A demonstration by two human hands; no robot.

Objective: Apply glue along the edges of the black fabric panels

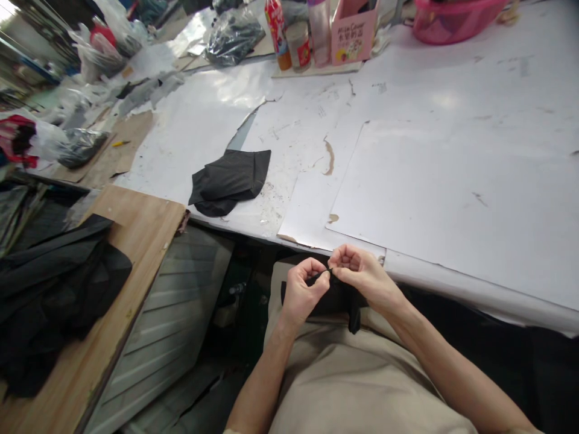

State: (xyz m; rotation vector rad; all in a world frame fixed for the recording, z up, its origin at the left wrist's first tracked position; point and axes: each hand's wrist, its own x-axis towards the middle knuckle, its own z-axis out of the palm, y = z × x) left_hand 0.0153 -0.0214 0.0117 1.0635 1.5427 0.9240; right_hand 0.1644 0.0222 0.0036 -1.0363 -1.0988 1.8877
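Note:
Close to my body, just off the table's front edge, my left hand [306, 292] pinches a piece of black fabric [337, 299]. My right hand [357, 271] grips the same fabric beside it, the fingertips of both hands almost meeting. The rest of the cloth hangs below my hands over my lap, partly hidden by them. Further left on the white table [434, 175] lies a small stack of black fabric pieces [230, 181], apart from my hands.
A wooden board [149, 220] at left carries a heap of black cloth [54, 295]. At the back stand a red bottle [275, 30], a jar [298, 47], a pink box [353, 39] and a pink basin [456, 24]. Plastic bags [233, 36] lie at back left, near a yellow cutter [120, 143].

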